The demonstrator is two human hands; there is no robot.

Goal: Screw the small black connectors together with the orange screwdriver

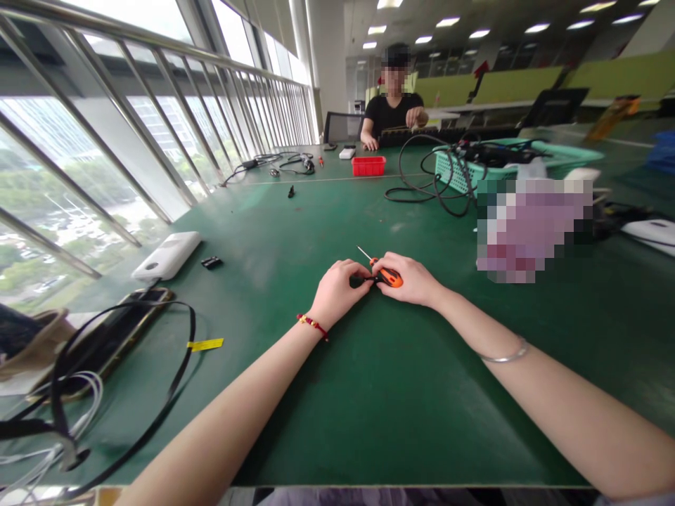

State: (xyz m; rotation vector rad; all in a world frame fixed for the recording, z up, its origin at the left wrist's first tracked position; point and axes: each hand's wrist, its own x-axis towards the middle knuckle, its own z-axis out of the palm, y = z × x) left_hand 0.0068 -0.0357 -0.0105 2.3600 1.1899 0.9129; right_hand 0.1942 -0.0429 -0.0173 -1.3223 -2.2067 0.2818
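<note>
Around an orange-and-black screwdriver (391,277) my right hand (418,278) is closed. The thin metal shaft of the screwdriver sticks out past the fingers, toward the far left. My left hand (337,292) meets the right one over the green table (327,407), thumb and fingers pinched on a small dark piece. That piece is mostly covered by the fingertips, so I cannot make out its kind. To the left of my left hand, apart from it, lies a small black part (211,263).
At left are a white power bank (167,255), a dark phone (113,344) and looped cables. Farther off stand a red tray (368,166) and a teal basket (458,172) of cables. A pinkish blurred item (543,225) lies at right. Across sits another person (393,109).
</note>
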